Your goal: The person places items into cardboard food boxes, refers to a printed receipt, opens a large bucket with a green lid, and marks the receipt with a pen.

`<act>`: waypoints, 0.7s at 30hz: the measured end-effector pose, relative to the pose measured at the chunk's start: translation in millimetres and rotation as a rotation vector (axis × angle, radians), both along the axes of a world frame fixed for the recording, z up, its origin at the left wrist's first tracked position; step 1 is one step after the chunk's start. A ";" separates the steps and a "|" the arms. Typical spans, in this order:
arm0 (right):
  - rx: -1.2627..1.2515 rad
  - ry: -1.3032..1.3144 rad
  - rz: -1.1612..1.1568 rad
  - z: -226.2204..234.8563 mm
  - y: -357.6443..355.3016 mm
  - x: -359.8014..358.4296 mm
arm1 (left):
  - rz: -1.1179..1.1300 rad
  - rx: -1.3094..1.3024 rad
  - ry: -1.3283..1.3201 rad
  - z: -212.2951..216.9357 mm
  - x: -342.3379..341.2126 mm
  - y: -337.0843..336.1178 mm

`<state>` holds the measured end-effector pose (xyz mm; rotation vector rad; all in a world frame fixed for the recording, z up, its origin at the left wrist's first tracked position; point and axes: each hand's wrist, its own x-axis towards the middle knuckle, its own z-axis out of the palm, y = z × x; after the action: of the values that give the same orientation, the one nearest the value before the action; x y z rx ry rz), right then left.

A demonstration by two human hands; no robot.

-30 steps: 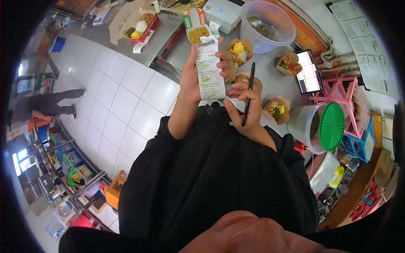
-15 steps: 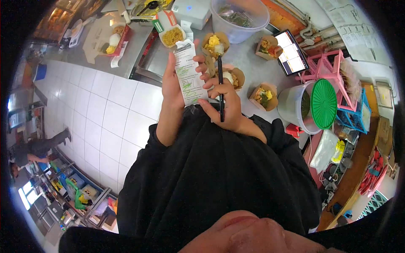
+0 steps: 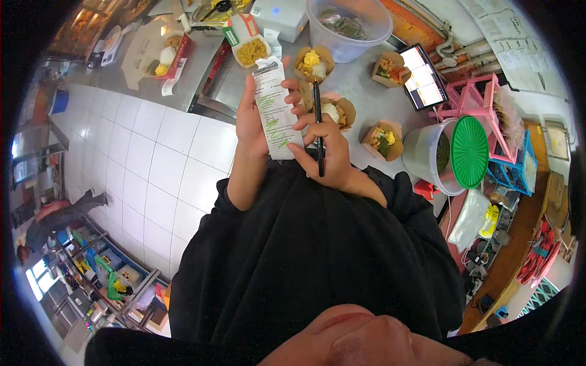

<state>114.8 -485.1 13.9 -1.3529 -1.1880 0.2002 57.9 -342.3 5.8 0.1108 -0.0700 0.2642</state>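
Observation:
A long white paper receipt [image 3: 272, 100] with green highlighter strokes lies upright across my left hand [image 3: 249, 131], whose fingers curl round its right edge. My right hand [image 3: 332, 149] grips a slim black pen [image 3: 319, 137] pointing away from me. The right thumb also rests against the receipt's lower right edge. Just beyond the hands, food boxes stand on the steel counter: one with rice and a yellow topping [image 3: 314, 64], another with rice [image 3: 332, 113] partly hidden by my right hand, and a carton of yellow noodles or rice [image 3: 251, 52].
More food boxes [image 3: 383, 141] [image 3: 390, 68] sit to the right, near a lit tablet [image 3: 422, 76]. A clear tub [image 3: 348, 27] stands at the back; another bucket has a green lid [image 3: 469, 150]. An open box [image 3: 174, 55] lies far left. Another person [image 3: 61, 219] is across the tiled floor.
The receipt has slid slightly down toward me between my hands. Both hands stay almost in place. The other person at far left has shifted a little.

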 end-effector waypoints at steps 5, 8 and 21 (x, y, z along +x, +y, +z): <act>0.033 -0.018 -0.026 -1.8 1.7 0.9 | 0.006 -0.011 -0.004 2.0 0.0 0.0; 0.062 0.006 -0.043 -8.6 2.9 3.0 | 0.048 0.086 0.059 7.5 -0.6 -2.3; -0.176 0.107 -0.561 -80.6 -30.5 113.7 | 0.281 0.051 -0.049 9.1 -40.0 50.0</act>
<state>228.4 -515.5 -66.7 -1.7536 -0.6769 -0.0273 17.9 -292.3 14.9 0.1651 -0.1103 0.5458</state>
